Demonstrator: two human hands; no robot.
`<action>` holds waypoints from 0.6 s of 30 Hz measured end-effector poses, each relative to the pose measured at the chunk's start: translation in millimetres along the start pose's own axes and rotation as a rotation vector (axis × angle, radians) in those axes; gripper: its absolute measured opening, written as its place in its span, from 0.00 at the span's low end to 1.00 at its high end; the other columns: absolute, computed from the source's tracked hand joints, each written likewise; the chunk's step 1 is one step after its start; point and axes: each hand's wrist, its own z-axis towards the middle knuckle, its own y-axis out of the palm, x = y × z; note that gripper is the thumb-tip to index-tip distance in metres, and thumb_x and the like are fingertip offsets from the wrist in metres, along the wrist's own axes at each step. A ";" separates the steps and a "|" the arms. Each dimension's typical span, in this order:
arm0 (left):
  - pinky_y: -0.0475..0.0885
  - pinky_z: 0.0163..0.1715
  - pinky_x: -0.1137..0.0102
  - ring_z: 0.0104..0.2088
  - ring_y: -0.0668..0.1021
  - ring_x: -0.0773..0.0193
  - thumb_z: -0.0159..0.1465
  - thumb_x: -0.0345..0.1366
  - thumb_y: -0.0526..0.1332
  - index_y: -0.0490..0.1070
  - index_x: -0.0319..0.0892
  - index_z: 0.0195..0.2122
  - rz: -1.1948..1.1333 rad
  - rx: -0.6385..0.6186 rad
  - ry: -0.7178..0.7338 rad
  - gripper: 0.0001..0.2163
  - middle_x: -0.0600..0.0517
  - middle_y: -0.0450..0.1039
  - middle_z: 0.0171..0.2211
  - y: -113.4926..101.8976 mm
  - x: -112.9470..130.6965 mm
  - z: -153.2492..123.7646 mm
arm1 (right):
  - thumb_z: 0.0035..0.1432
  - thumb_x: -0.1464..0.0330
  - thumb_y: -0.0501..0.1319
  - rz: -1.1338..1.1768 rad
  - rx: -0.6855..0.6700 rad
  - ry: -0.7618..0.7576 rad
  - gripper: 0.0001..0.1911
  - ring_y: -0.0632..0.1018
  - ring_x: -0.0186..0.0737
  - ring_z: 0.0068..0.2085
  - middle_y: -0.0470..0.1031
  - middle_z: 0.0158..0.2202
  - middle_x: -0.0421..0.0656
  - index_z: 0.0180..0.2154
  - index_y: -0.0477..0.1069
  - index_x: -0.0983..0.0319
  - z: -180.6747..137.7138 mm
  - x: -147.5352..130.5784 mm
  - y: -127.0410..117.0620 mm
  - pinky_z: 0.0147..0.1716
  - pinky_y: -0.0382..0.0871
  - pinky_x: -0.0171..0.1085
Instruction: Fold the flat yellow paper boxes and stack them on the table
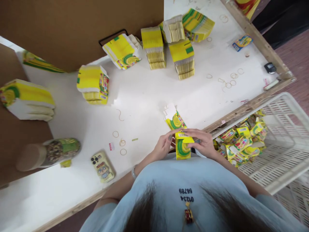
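Through my remote head view, I have the yellow-green carton (183,150) gripped between the left hand (163,145) and the right hand (201,141), just in front of the blue shirt (169,180). Its long axis runs away from the chest, the barcode panel at the end toward the table (145,100). At my right, a slatted white basket (287,129) holds heaped small packs (242,138); at left, a clear jar (61,149) contains dark bits.

The phone (103,166) lies on the table (145,103), left of the carton (182,149) and crate (282,135).
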 end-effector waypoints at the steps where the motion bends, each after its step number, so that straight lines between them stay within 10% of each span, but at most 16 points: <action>1: 0.76 0.29 0.71 0.32 0.80 0.64 0.71 0.60 0.52 0.76 0.43 0.59 0.019 0.009 0.002 0.30 0.43 0.81 0.46 0.0 1.5 0.0 | 0.57 0.53 0.72 0.009 -0.028 -0.005 0.17 0.85 0.49 0.50 0.85 0.49 0.48 0.45 0.83 0.54 -0.2 -2.7 -3.5 0.50 0.82 0.47; 8: 0.74 0.30 0.72 0.27 0.75 0.69 0.67 0.51 0.65 0.77 0.41 0.59 0.128 0.132 -0.024 0.25 0.49 0.83 0.35 3.2 9.3 3.5 | 0.61 0.63 0.68 0.345 -0.218 0.528 0.22 0.85 0.39 0.36 0.83 0.41 0.43 0.56 0.71 0.56 8.9 -24.4 -3.7 0.36 0.82 0.38; 18: 0.77 0.32 0.70 0.30 0.77 0.66 0.71 0.50 0.60 0.77 0.44 0.60 0.203 0.125 0.053 0.22 0.44 0.83 0.43 -1.6 4.4 0.5 | 0.56 0.62 0.72 0.452 -0.214 0.601 0.24 0.85 0.38 0.38 0.84 0.43 0.44 0.55 0.75 0.58 16.9 -26.0 -13.0 0.40 0.83 0.39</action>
